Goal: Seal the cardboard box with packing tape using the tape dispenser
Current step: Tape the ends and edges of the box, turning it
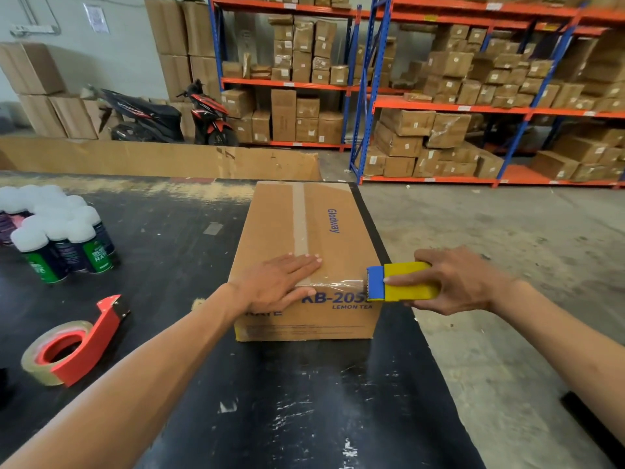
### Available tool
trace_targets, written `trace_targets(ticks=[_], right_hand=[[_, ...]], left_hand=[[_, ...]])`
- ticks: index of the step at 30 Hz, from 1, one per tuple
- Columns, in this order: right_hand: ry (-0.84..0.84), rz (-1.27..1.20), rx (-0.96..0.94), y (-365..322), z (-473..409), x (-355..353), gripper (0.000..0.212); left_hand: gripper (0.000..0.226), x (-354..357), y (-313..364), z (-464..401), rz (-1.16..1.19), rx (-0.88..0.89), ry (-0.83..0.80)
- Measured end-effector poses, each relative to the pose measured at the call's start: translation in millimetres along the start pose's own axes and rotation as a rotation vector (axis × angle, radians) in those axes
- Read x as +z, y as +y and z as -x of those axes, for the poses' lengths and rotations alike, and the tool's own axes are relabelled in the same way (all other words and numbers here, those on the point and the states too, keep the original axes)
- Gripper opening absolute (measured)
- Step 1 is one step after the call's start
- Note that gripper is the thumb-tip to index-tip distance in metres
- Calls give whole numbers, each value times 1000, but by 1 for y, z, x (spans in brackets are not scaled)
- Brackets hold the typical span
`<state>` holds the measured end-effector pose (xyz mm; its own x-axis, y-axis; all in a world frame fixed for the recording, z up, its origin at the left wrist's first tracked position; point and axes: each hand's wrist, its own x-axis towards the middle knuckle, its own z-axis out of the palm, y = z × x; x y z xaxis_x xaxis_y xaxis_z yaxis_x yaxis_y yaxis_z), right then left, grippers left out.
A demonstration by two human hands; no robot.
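A brown cardboard box [338, 211] with blue print lies on the black table [189, 238], its flaps closed. A strip of tape [299, 221] runs along the top seam. My left hand [284, 280] presses flat on the near top edge of the box, fingers spread. My right hand [463, 282] grips a yellow and blue tape dispenser [402, 282] at the box's near right corner. Clear tape [341, 284] stretches from the dispenser across the near edge to my left hand.
A red tape dispenser [77, 343] with a brown roll lies at the table's left. White-capped spray cans [57, 231] stand in a cluster farther left. The table's right edge is next to the box. Behind are racks of cartons [473, 82] and a parked scooter [176, 116].
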<state>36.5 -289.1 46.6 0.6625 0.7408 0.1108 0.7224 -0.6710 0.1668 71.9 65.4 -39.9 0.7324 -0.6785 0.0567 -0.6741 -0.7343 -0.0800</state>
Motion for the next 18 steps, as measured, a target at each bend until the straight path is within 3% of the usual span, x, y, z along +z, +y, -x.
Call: trace_targets(ticks=[6, 11, 18], right_hand=[[-22, 32, 15, 5, -3, -1, 50], [-1, 4, 11, 7, -2, 9, 53], [33, -29, 17, 24, 18, 12, 56]], left_hand=[[86, -20, 42, -43, -150, -20, 103], [82, 5, 60, -65, -33, -24, -7], [78, 3, 53, -64, -24, -3, -28]])
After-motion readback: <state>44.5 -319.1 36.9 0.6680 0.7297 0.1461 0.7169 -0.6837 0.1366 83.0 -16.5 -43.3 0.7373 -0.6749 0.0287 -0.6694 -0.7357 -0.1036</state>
